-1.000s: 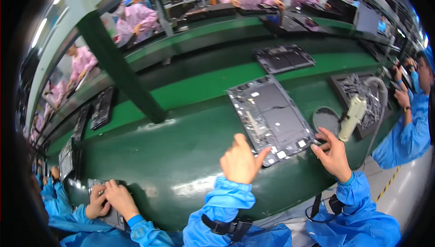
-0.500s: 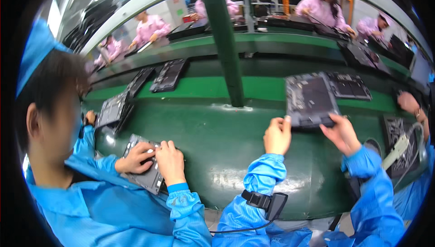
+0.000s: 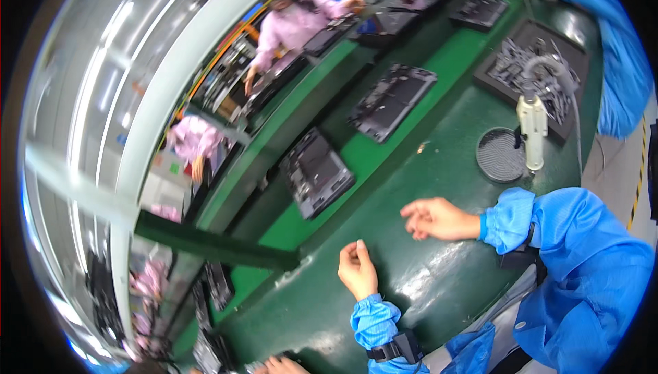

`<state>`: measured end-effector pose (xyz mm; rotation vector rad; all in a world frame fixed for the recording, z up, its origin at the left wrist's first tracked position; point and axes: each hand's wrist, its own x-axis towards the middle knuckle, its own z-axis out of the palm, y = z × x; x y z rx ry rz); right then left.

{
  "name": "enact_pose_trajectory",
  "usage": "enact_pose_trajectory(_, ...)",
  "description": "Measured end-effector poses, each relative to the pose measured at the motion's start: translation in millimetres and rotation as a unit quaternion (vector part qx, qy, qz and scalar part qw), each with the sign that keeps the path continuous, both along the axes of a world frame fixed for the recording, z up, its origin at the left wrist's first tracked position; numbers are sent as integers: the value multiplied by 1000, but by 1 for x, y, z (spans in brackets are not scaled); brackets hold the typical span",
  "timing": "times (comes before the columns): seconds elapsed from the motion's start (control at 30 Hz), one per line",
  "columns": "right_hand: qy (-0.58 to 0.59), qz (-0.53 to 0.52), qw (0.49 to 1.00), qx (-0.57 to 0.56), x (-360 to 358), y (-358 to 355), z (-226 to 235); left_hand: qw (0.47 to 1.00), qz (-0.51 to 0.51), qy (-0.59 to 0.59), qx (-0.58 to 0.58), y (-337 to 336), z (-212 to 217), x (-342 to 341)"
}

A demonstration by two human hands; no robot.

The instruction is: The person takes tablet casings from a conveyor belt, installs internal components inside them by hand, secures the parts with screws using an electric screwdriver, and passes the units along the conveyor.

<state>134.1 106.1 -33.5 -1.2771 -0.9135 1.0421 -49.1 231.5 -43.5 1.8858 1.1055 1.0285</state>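
My left hand (image 3: pixel 358 272) hovers over the green worktop with its thumb up and fingers loosely bent, nothing visible in it. To its right, my right hand (image 3: pixel 442 219) reaches in from the right side, fingers partly stretched and apart, holding nothing. Beyond both hands, an opened laptop base (image 3: pixel 318 174) with dark battery cells and exposed boards lies on the bright green conveyor strip. A second similar laptop base (image 3: pixel 393 102) lies farther along that strip, up and to the right. Neither hand touches them.
Right of my hands are a pale electric screwdriver (image 3: pixel 532 130), a round dish of small parts (image 3: pixel 498 157) and a dark tray (image 3: pixel 574 39) heaped with grey pieces. A green post (image 3: pixel 212 242) crosses at left. A co-worker's hand (image 3: pixel 282 366) shows at the bottom; a blue sleeve (image 3: pixel 606 38) is upper right.
Both hands have let go of the laptop base they held, and two bases now lie on the strip ahead. The view has swung and tilted toward the right.
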Motion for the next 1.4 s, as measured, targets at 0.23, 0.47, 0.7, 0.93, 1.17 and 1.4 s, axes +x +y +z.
enact_pose_trajectory(0.23,-249,-208,923,208,-3,-14,15,975,-72,116,178,28,26,87)
enact_pose_trajectory(0.47,-224,-248,904,265,1,-20,16,927,54,369,43,104,44,235)
enact_pose_trajectory(0.7,-159,-268,922,230,9,-17,8,936,6,329,-126,127,48,244)
enact_pose_trajectory(0.93,43,-316,939,131,22,5,-21,945,-32,54,-321,57,55,197)
enact_pose_trajectory(1.17,89,-300,943,114,55,17,-34,879,-79,-119,-455,-105,17,99)
enact_pose_trajectory(1.4,-168,-116,979,-8,69,-8,-6,982,-134,52,-123,-199,39,20)
